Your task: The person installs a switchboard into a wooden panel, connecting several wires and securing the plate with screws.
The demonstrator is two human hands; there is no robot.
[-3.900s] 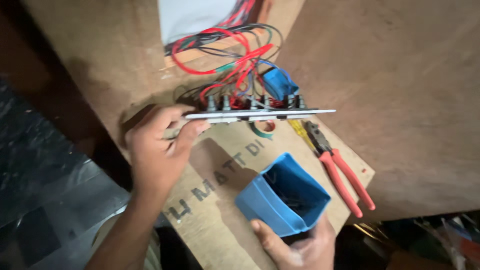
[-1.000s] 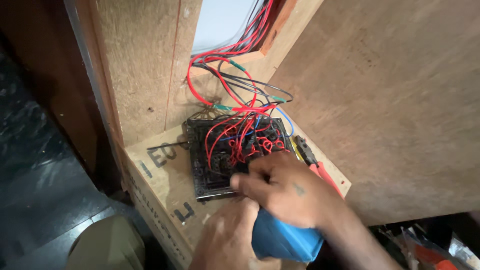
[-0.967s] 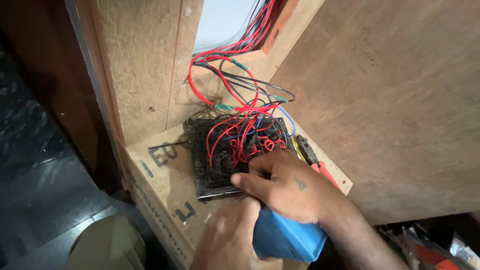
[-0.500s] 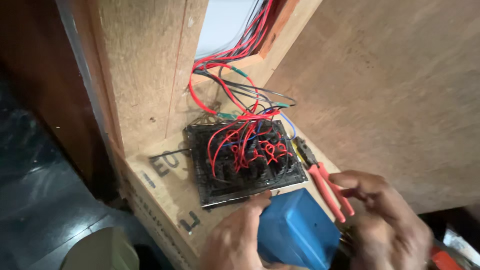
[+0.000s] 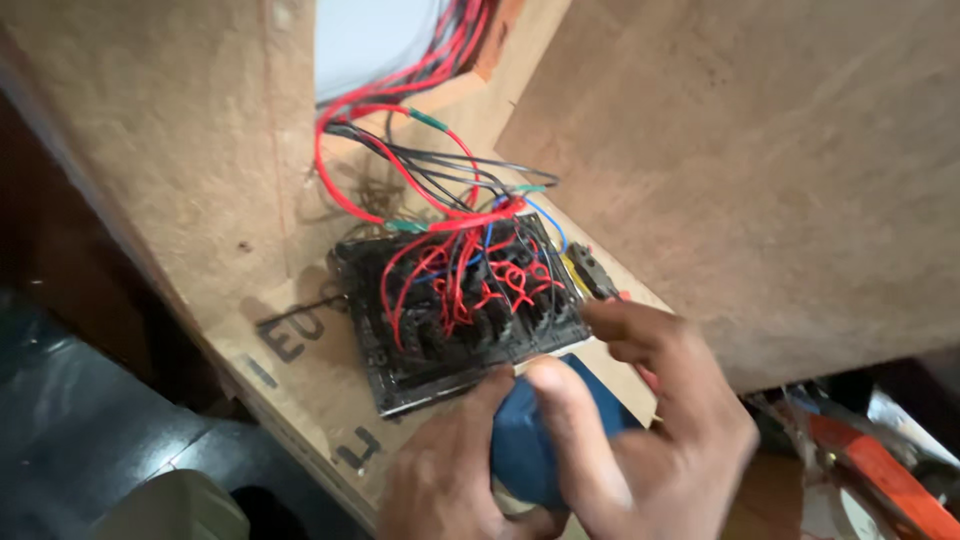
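I held a blue box between both hands, low in the view, just below a black switch plate. My left hand cupped the box from below and the left, fingers closed on its side. My right hand wrapped it from the right, thumb pressed across its top, fingers curled near the plate's lower right corner. The two hands sat close together, both clamped on the box, probably to keep it steady beside the plate.

The plate lay back-side up on a plywood board, so its terminals faced me. Red wires, with some black and blue ones, looped from the terminals up into an opening in the wood above. A pair of pliers showed just past my right fingers, mostly hidden.
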